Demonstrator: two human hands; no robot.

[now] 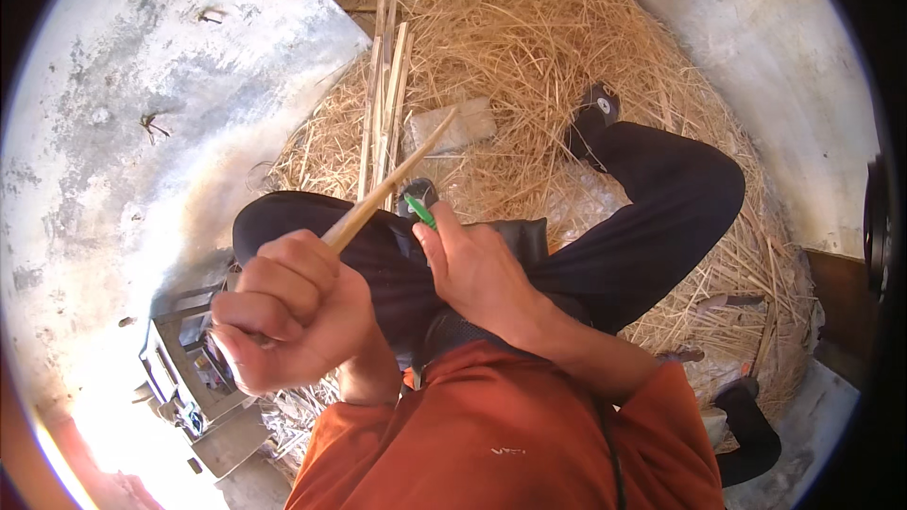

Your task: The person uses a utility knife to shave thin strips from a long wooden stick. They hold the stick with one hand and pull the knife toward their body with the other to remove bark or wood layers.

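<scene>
My left hand (293, 312) is closed round a pale strip of split bamboo or wood (383, 191). The strip slants up and away to the right and narrows to a pointed far end. Just right of it, my right hand (482, 269) grips a small green-handled tool (420, 212), with thumb and forefinger along the handle. The tool's tip lies close to the strip; whether they touch, I cannot tell. Its blade, if it has one, does not show.
Long pale strips (385, 104) lean beyond my knee, beside a flat block (455, 125). Shavings (529, 19) cover the floor. A wooden box (198, 359) with small items stands at left, and a knife-like tool (729, 301) lies at right. Stained pale walls (123, 85) curve around.
</scene>
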